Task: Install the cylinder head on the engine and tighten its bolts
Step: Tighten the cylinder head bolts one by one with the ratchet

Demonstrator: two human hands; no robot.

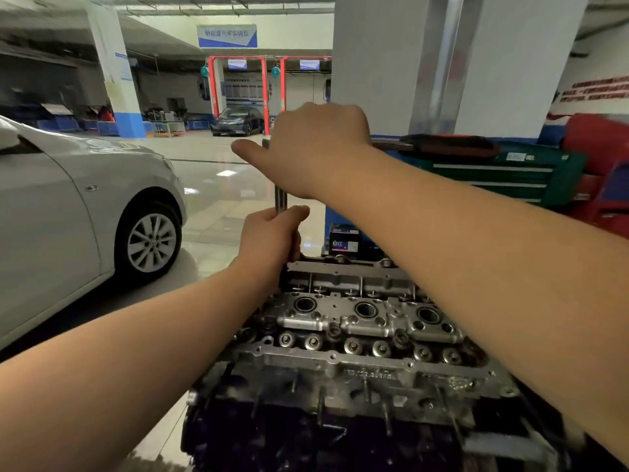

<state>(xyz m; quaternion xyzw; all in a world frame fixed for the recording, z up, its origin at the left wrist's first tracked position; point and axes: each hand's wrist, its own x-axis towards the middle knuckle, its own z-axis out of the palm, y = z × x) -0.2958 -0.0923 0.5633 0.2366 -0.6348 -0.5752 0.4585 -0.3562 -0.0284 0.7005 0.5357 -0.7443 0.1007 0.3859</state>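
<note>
On top of the dark engine block [306,434] sits the cylinder head [360,321], a grey metal casting with three round wells along its middle and a row of valve springs in front of them. At its far left corner a slim steel extension bar [281,199] stands upright. The left hand [272,238] grasps this bar low down, with the fingers curled round it, just above the head. The right hand [315,148] is clenched over the top of the bar, where a long wrench handle [442,144] goes off to the right, dark with a red part; the thumb points to the left. Whether the bar's lower end sits on a bolt cannot be seen, because the left hand hides it. Behind the engine stands a small dark box [344,240] with a label. To the left is a silver car [85,212] on the shiny floor, and far behind it a dark car [238,121] under red frames. To the right stands a green tool cabinet [503,175], next to a white pillar [442,63].
</note>
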